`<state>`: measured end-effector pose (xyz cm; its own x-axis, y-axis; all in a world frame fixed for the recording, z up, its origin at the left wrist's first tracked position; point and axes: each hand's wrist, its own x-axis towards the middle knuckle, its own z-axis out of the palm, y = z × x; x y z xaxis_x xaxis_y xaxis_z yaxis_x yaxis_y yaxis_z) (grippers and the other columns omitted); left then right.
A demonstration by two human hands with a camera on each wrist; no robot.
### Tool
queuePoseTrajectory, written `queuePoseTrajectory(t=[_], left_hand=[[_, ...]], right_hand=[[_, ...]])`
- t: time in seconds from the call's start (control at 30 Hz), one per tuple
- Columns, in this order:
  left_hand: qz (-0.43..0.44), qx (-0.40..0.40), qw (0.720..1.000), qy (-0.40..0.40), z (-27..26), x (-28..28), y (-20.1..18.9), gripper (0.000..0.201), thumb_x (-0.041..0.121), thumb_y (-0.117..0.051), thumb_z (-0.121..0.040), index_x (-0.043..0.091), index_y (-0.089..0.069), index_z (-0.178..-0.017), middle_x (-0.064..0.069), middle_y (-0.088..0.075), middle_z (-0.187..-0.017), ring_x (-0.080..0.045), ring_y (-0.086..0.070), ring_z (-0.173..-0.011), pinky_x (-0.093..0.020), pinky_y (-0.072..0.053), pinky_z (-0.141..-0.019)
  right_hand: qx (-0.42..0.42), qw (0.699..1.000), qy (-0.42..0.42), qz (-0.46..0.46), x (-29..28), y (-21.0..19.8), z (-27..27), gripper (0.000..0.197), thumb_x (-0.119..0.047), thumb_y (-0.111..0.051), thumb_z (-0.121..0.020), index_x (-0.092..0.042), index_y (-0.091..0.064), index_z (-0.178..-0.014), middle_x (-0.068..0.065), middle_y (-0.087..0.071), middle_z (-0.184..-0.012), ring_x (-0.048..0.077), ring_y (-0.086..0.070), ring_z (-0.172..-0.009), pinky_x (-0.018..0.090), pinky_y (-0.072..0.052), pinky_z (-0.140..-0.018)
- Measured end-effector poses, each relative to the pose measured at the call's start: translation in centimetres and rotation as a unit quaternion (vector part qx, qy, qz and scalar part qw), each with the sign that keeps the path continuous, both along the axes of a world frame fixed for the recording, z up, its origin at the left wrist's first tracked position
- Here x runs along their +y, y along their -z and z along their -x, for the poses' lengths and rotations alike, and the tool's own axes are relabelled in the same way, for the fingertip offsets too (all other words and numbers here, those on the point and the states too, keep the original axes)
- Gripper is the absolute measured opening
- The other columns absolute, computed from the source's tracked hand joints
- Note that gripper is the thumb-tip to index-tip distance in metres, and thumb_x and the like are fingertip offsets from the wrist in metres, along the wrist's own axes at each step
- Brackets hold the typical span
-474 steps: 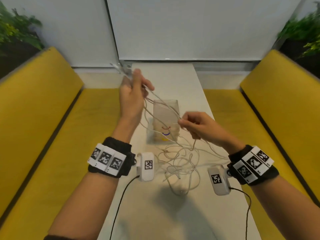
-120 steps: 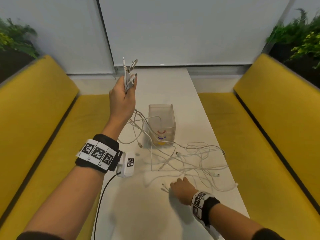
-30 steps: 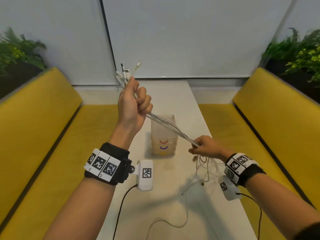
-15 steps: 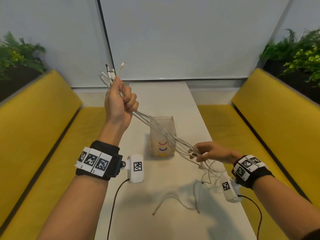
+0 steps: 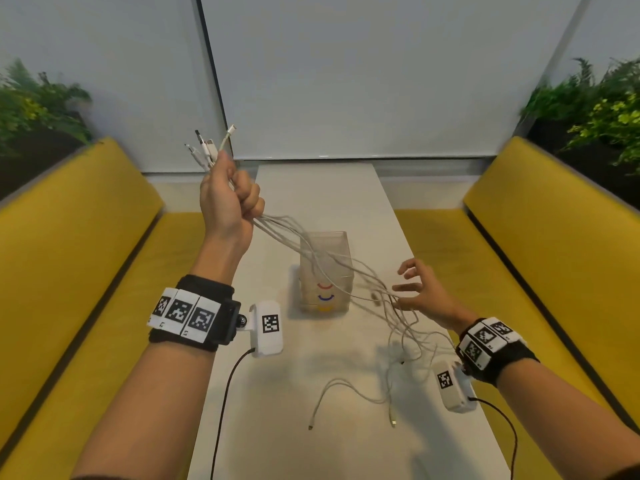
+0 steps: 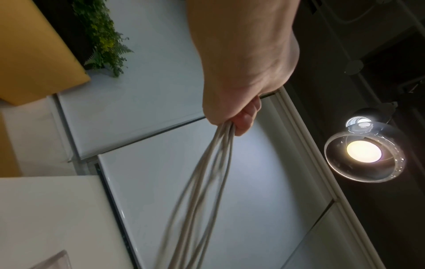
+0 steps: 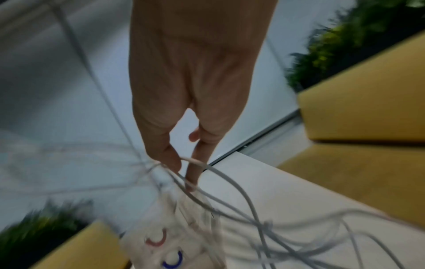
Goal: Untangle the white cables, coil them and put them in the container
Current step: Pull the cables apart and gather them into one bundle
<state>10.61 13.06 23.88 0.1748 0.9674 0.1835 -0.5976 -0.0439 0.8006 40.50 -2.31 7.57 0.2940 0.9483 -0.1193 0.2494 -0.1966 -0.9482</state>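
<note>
My right hand (image 5: 420, 294) has fingers (image 7: 195, 174) spread, white cables (image 5: 346, 271) draped across them, loose ends trailing onto the table (image 5: 311, 427). Beyond them, the clear container (image 5: 325, 271). Farther, my left hand (image 5: 228, 199) fists the plug ends.

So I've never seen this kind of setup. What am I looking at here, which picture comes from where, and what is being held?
No machine: a person works with bare hands, wearing a head camera and one on each wrist. The wide picture is the head view; the two close ones look along each hand.

The left hand is raised and grips a bunch of white cables in a fist, plugs sticking out above. The cables slope down past a clear container standing on the white table, and their loose ends lie on the table.

The right hand is open, fingers spread among the strands; the right wrist view shows a strand across its fingertips, not pinched.
</note>
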Motion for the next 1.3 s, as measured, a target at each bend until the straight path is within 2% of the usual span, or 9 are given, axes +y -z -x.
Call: queuePoseTrajectory(t=[0.3,0.5,0.6,0.73,0.83,0.93,1.03,1.17,1.3], left_hand=[[0.016,-0.011,1.0,0.002,-0.1,-0.2,0.1,0.04,0.034,-0.038,-0.107,0.023,-0.036,-0.069,0.005,-0.021,-0.051,-0.012,-0.01,-0.046,-0.028,-0.009,-0.044],[0.021,-0.001,1.0,-0.017,-0.3,-0.2,0.2,0.04,0.033,-0.038,-0.107,0.023,-0.036,-0.068,0.005,-0.022,-0.05,-0.011,-0.013,-0.044,-0.028,-0.011,-0.043],[0.027,-0.005,0.999,-0.034,0.6,0.2,-0.1,0.041,0.033,-0.038,-0.107,0.023,-0.037,-0.067,0.005,-0.023,-0.051,-0.011,-0.015,-0.043,-0.027,-0.013,-0.043],[0.022,0.002,0.999,-0.039,0.7,0.2,0.0,0.041,0.035,-0.04,-0.106,0.023,-0.036,-0.067,0.004,-0.022,-0.051,-0.011,-0.014,-0.044,-0.028,-0.012,-0.043],[0.018,0.001,0.999,-0.039,0.7,0.1,-0.1,0.04,0.035,-0.039,-0.106,0.023,-0.035,-0.068,0.004,-0.022,-0.051,-0.011,-0.014,-0.044,-0.027,-0.013,-0.042],[0.019,-0.002,0.999,-0.047,1.1,0.3,-0.4,0.04,0.034,-0.038,-0.107,0.022,-0.035,-0.069,0.004,-0.022,-0.052,-0.01,-0.015,-0.043,-0.026,-0.015,-0.041],[0.02,-0.01,0.998,-0.06,1.7,0.5,-0.6,0.04,0.034,-0.038,-0.107,0.022,-0.035,-0.068,0.003,-0.022,-0.052,-0.011,-0.015,-0.044,-0.027,-0.014,-0.042],[0.026,-0.02,0.998,-0.062,2.1,0.6,-0.4,0.04,0.034,-0.038,-0.107,0.023,-0.035,-0.068,0.004,-0.022,-0.052,-0.012,-0.013,-0.045,-0.027,-0.013,-0.042],[0.023,-0.008,0.999,-0.034,0.8,0.0,0.0,0.04,0.035,-0.039,-0.106,0.023,-0.037,-0.068,0.005,-0.022,-0.051,-0.011,-0.013,-0.044,-0.028,-0.013,-0.042]], right_hand=[[-0.04,0.972,0.17,0.156,-2.3,3.3,-3.5,0.012,-0.002,-0.065,-0.091,0.008,-0.065,-0.097,0.03,-0.066,-0.092,0.031,-0.065,-0.077,0.046,-0.062,-0.07],[0.002,0.967,0.222,0.127,-2.3,4.2,-4.6,0.016,-0.015,-0.057,-0.099,0.0,-0.055,-0.103,0.021,-0.058,-0.097,0.027,-0.064,-0.066,0.042,-0.059,-0.068],[0.094,0.955,0.263,0.101,-3.1,3.4,-4.8,0.016,-0.021,-0.06,-0.096,-0.005,-0.059,-0.095,0.004,-0.045,-0.069,0.017,-0.043,-0.055,0.028,-0.041,-0.05],[-0.254,0.935,0.197,0.15,-3.5,3.3,-4.9,0.043,-0.046,-0.06,-0.088,-0.015,-0.058,-0.058,0.0,-0.05,-0.054,0.022,-0.048,-0.059,0.031,-0.035,-0.064],[-0.549,0.783,0.129,0.264,-3.3,2.8,-4.7,0.053,-0.071,-0.041,-0.079,-0.023,-0.056,-0.059,-0.009,-0.057,-0.06,0.017,-0.054,-0.073,0.041,-0.038,-0.086],[-0.643,0.72,0.043,0.256,-3.6,3.3,-4.6,0.017,-0.046,-0.049,-0.086,-0.03,-0.053,-0.086,-0.01,-0.061,-0.082,0.017,-0.051,-0.09,0.041,-0.034,-0.086],[-0.548,0.788,0.068,0.271,-4.3,5.5,-6.4,0.015,-0.014,-0.054,-0.088,-0.02,-0.052,-0.101,-0.001,-0.064,-0.083,0.022,-0.06,-0.082,0.04,-0.046,-0.079],[-0.089,0.953,0.209,0.203,-5.1,6.0,-7.0,0.019,-0.015,-0.074,-0.085,-0.002,-0.061,-0.09,0.021,-0.071,-0.094,0.036,-0.07,-0.089,0.048,-0.058,-0.082],[0.228,0.933,0.26,0.099,-3.4,3.7,-4.4,0.028,-0.034,-0.062,-0.094,-0.007,-0.056,-0.089,0.01,-0.054,-0.062,0.031,-0.064,-0.068,0.037,-0.059,-0.068]])
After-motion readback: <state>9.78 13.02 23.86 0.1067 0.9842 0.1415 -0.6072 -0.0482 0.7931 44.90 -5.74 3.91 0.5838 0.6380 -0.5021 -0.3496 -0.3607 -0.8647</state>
